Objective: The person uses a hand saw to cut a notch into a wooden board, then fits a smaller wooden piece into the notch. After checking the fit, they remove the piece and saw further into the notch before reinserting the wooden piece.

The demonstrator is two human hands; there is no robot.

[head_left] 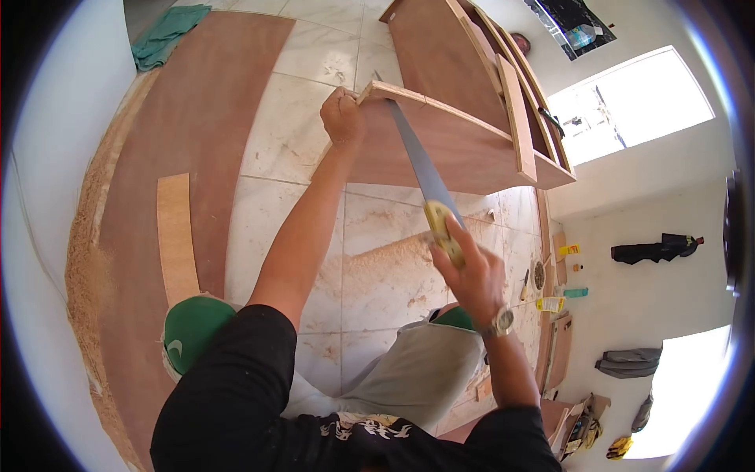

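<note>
My right hand (pixel 470 271), with a watch on the wrist, is closed round the yellow handle of a handsaw (pixel 422 161). Its long grey blade runs up and away from me, crossing the top edge of a brown wooden board (pixel 425 149) near its far corner. At that corner my left hand (pixel 343 116) is closed on the board's edge, just left of the blade. The board stands on edge and meets a wooden cabinet frame (pixel 472 63) on its right. A pale strip (pixel 515 118) lies along the frame's edge.
A large brown panel (pixel 197 102) lies at the left, bearing a short wood strip (pixel 177 236) and a green cloth (pixel 167 35). Sawdust (pixel 393 252) covers part of the tiled floor (pixel 314 275). Along the right wall are small yellow containers (pixel 550 304) and a hand tool (pixel 524 285).
</note>
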